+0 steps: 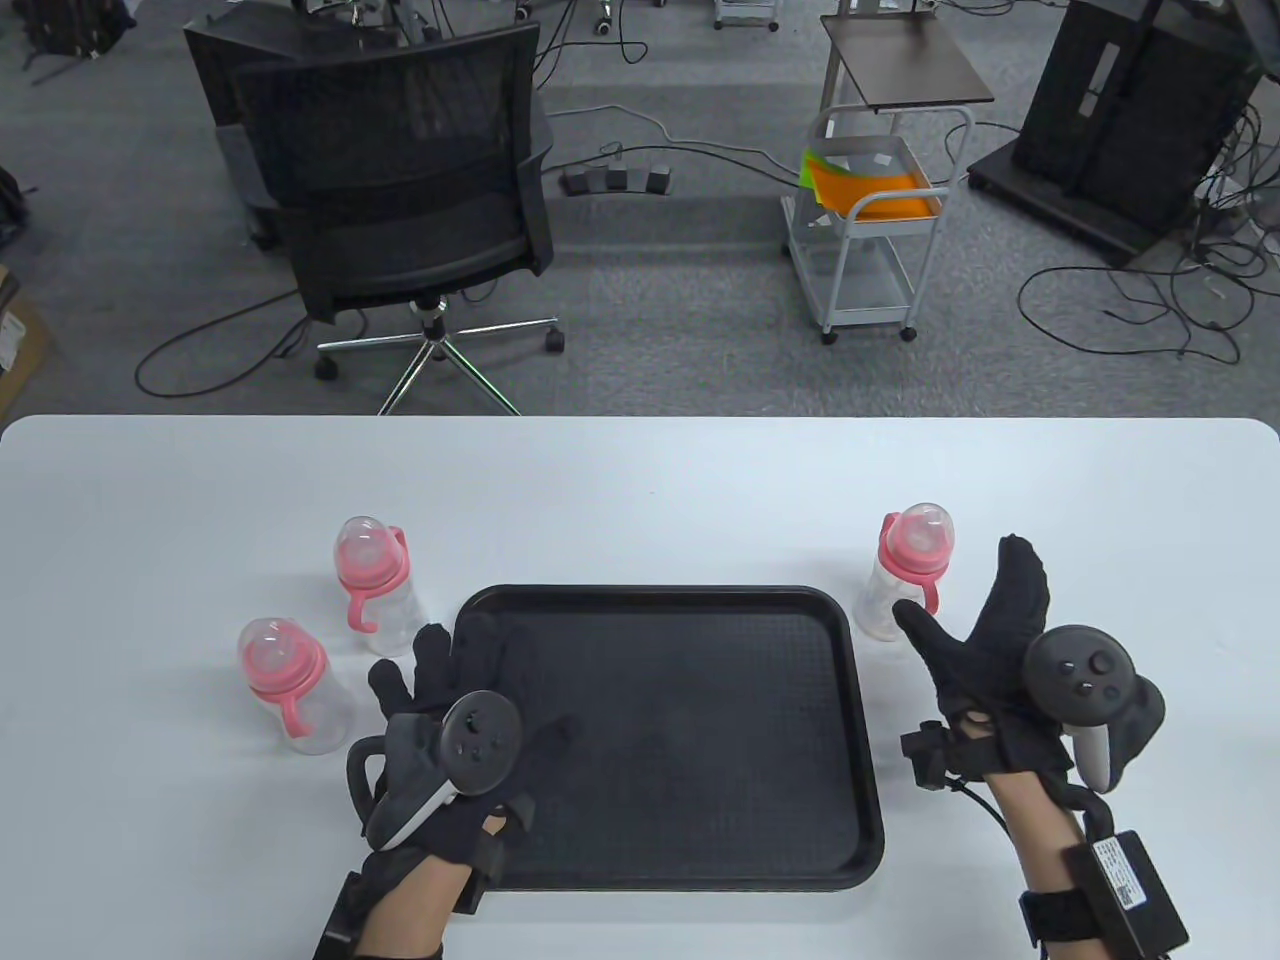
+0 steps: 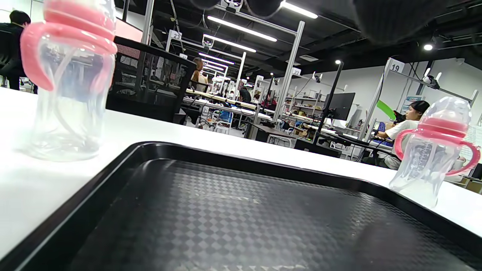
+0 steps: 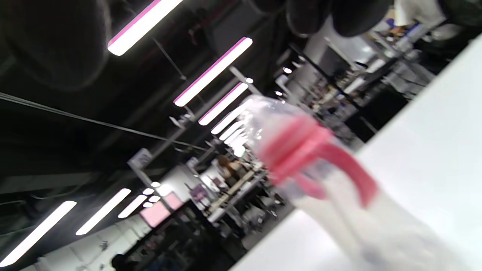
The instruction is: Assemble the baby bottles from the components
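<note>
Three clear baby bottles with pink collars, handles and clear caps stand upright on the white table. Two are left of the black tray (image 1: pixel 680 720): one further back (image 1: pixel 372 585) and one nearer (image 1: pixel 290 685). The third (image 1: pixel 905 580) stands off the tray's far right corner. My left hand (image 1: pixel 490 680) lies open and empty over the tray's left edge. My right hand (image 1: pixel 960 590) is open with fingers spread, just right of the third bottle and not touching it. The left wrist view shows the empty tray (image 2: pixel 241 210), a left bottle (image 2: pixel 69 82) and the right bottle (image 2: pixel 433 150). The right wrist view shows the blurred bottle (image 3: pixel 320 169) close by.
The table's far edge (image 1: pixel 640 420) runs across the middle of the view. Beyond it on the floor stand a black office chair (image 1: pixel 400 170) and a white cart (image 1: pixel 880 200).
</note>
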A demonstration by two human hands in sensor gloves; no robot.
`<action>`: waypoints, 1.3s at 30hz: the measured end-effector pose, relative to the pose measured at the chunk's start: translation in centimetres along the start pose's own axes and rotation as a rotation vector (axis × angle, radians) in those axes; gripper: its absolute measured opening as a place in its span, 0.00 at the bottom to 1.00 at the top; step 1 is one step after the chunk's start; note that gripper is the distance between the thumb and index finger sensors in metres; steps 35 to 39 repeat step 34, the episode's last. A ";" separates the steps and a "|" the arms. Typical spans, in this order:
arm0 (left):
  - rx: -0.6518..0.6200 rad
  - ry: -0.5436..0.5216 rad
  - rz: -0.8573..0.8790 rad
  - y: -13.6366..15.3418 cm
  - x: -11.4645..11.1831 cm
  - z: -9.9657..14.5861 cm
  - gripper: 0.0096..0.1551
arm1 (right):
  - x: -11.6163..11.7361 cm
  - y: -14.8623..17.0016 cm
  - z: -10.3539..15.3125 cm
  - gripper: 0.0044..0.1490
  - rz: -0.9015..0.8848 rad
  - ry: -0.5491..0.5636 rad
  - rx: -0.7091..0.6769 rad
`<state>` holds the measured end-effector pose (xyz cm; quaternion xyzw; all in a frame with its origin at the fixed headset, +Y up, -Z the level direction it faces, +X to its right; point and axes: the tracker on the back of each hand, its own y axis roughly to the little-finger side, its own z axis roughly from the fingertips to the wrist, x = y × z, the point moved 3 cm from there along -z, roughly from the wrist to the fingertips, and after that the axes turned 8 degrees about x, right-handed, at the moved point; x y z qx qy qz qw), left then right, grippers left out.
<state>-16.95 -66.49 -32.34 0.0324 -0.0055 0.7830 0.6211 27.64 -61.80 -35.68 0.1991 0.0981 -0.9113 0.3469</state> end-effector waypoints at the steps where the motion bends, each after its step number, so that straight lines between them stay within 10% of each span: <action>1: 0.002 -0.008 -0.003 0.0 0.1 0.1 0.57 | -0.2 -1.8 1.1 0.71 0.009 0.026 -0.054; 13: 0.031 0.054 -0.125 -0.2 0.3 0.6 0.60 | 4.4 -11.5 9.7 0.54 0.318 0.088 -0.474; 24: 0.002 0.245 -0.231 -1.2 -1.5 0.6 0.65 | 10.9 -10.0 12.1 0.57 0.617 -0.134 -0.578; 39: -0.034 0.296 -0.262 -1.8 -2.1 1.0 0.65 | 12.0 -8.8 11.5 0.57 0.678 -0.210 -0.560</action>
